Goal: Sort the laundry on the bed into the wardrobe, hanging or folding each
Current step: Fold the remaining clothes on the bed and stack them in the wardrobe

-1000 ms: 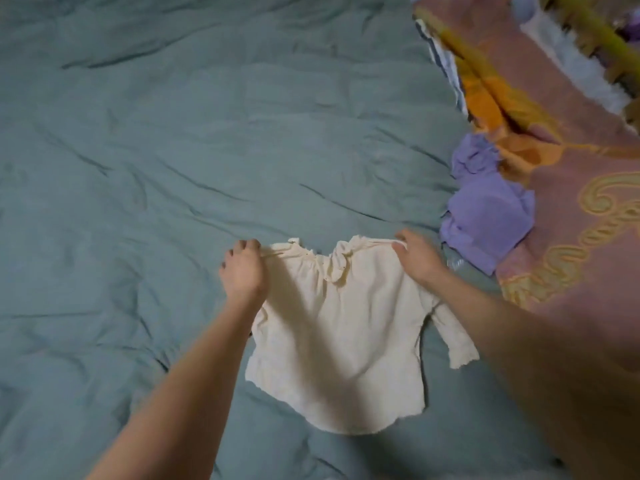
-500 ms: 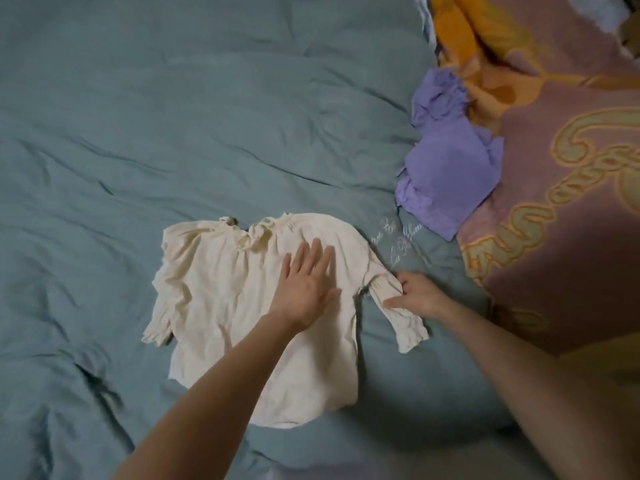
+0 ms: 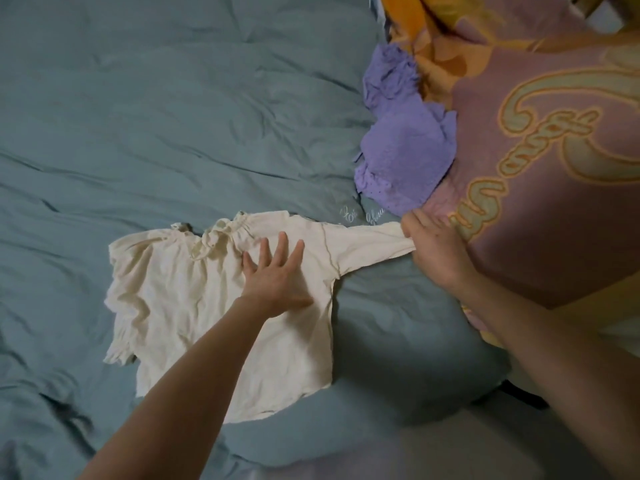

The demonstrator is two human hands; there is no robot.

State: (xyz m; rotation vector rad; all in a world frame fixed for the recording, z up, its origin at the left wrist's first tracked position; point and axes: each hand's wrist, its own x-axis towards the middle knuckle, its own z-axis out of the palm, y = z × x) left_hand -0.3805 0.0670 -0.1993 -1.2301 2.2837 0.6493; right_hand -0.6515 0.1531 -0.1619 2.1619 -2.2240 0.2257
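A small cream blouse (image 3: 180, 306) with a ruffled neck lies flat on the grey-blue duvet (image 3: 138, 116). My left hand (image 3: 277, 275) presses flat on its chest, fingers spread and straight. My right hand (image 3: 433, 244) grips the cuff of the right sleeve and holds that sleeve stretched out to the right. The other sleeve lies bunched at the blouse's left side. A crumpled purple garment (image 3: 405, 143) lies just beyond my right hand.
A pink and orange patterned blanket (image 3: 554, 185) covers the right side of the bed, its edge touching the purple garment. Wrinkled duvet stretches away to the left and far side. The bed's near edge shows at the bottom right.
My right hand has pulled the right sleeve outward until it lies straight. My left hand stays flat on the blouse's chest. Earlier both hands held the shoulders.
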